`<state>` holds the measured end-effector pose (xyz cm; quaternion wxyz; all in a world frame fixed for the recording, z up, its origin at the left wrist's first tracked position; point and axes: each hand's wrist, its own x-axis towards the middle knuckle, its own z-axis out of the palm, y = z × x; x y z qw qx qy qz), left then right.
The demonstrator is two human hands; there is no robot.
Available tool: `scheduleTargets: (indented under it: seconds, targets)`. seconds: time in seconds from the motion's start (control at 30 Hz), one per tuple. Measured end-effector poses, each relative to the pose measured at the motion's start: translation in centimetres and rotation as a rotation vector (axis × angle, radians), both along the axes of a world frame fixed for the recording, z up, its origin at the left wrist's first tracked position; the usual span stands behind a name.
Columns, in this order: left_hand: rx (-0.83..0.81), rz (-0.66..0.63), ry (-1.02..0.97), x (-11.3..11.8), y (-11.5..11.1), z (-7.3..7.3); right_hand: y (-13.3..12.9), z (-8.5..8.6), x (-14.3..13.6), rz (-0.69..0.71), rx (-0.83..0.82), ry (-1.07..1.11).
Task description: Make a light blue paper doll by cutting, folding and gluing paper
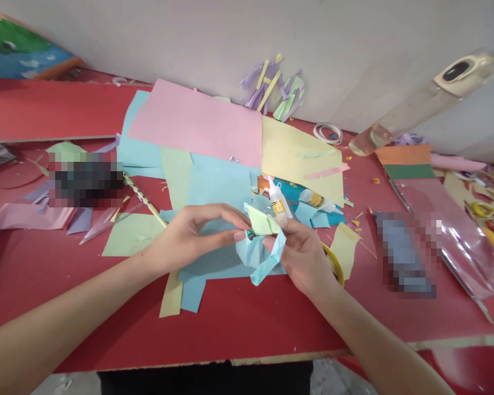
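At the near side of the red table [239, 323], a pale yellow strip [170, 299] and a blue strip [192, 299] of paper point toward the edge. Beyond them, held up over blue sheets [220, 189] between the two hands, is a small folded paper piece [251, 253]. Its lower part is light blue, creased and bent into faceted panels; on top sits a pale green flap, pointed at its upper left and slightly crumpled. A blue band curls down its right side, its end hanging free toward the table. A dark gap shows beneath the green flap, perhaps an opening, though the fingertips crowd it too closely to be sure.

The left hand [197, 233] pinches the piece's left edge between thumb and forefinger. The right hand [304, 249] grips the opposite side, thumb against the paper and the forefinger near the green flap; its other fingers are bent in behind.

Just past the right hand stands a white glue bottle [278, 202] with a yellow label. Farther back lie a pink sheet [201, 123] and a yellow sheet [298, 156], and purple paper tassels [263, 88] rest against the wall [214, 44].
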<state>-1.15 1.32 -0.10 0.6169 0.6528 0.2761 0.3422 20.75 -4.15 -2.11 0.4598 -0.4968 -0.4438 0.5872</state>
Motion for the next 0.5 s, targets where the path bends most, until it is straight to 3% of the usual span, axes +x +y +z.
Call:
scheduleTargets:
  seconds: [0.13,0.5]
  targets:
    - [-0.058,0.024,0.0,0.38,-0.27,-0.05,0.15,0.01,-0.21,0.029,0.009,0.026]
    - [0.04,-0.001,0.005,-0.28,-0.47,0.24,0.22,0.22,-0.06,0.046,-0.011,0.094]
